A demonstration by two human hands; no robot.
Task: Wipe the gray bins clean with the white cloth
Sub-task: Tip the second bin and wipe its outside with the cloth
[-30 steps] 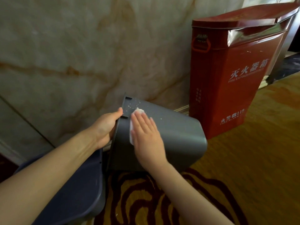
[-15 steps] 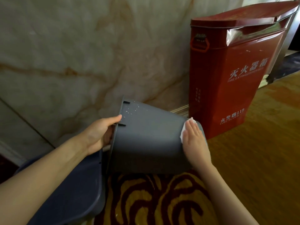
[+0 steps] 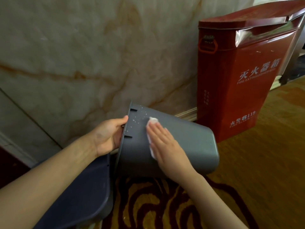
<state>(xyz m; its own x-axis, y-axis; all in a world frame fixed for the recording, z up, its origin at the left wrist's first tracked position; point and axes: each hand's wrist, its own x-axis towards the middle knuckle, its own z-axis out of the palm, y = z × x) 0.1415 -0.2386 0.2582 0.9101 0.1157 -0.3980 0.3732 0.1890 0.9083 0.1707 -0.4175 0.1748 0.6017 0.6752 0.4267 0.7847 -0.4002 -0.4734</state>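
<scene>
Head camera looks down at the marble wall (image 3: 82, 55) that fills the upper left of your view, pale with orange veins. Below it spreads the gold carpet (image 3: 264, 162), patterned with dark red swirls near your arms. Against the wall at the right stands the red fire extinguisher box (image 3: 239, 83), upright, with white lettering on its front and a loop handle on its side.

Your gray bin (image 3: 184, 146) lies tipped on its side on the carpet, just in front of the box, with its rim toward your left and its closed base toward the right. White specks dot the bin's upper side near the rim. A second gray bin (image 3: 85, 192) sits beside it at the lower left, partly under your left forearm.

Your left hand (image 3: 107, 136) curls over the tipped bin's rim, thumb on the outside edge and fingers hidden behind it, holding it steady. Your right hand (image 3: 166, 146) lies flat and open, fingers together, pressing the white cloth (image 3: 152, 121) against the bin's upper side just right of the specks; only the cloth's edges show beyond your fingertips and along the thumb side.
</scene>
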